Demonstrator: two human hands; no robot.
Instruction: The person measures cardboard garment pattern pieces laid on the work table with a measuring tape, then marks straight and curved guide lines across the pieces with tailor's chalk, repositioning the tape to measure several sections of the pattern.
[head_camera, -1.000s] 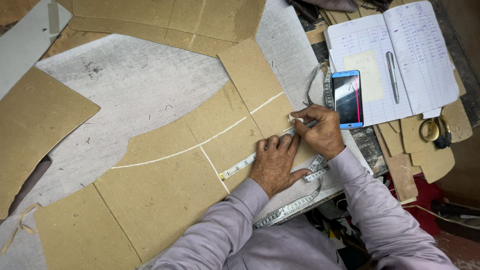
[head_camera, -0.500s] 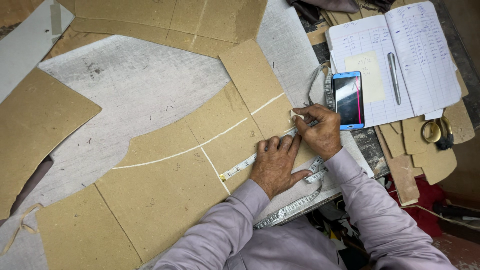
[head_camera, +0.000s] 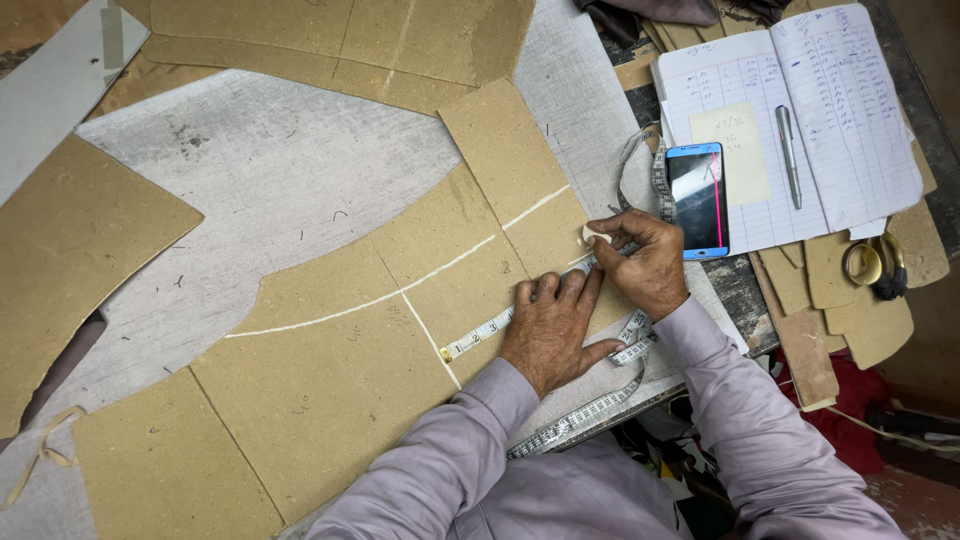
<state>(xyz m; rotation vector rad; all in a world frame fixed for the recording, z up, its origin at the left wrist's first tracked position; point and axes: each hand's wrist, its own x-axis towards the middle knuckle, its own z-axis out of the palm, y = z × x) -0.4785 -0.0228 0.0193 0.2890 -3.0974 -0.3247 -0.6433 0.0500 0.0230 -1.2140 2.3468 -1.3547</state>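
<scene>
left hand (head_camera: 548, 330): spread flat, pinning white cloth measuring tape (head_camera: 478, 336) to brown cardboard pattern piece (head_camera: 330, 380) | tape axis: near-left to far-right | right hand (head_camera: 640, 262): at tape's far-right end, pinching small pale chalk piece (head_camera: 594, 235)

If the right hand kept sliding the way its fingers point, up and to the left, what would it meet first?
Likely the white chalk line on the brown cardboard pattern; the right hand pinches chalk just short of it. Beyond that, bare card.
</scene>
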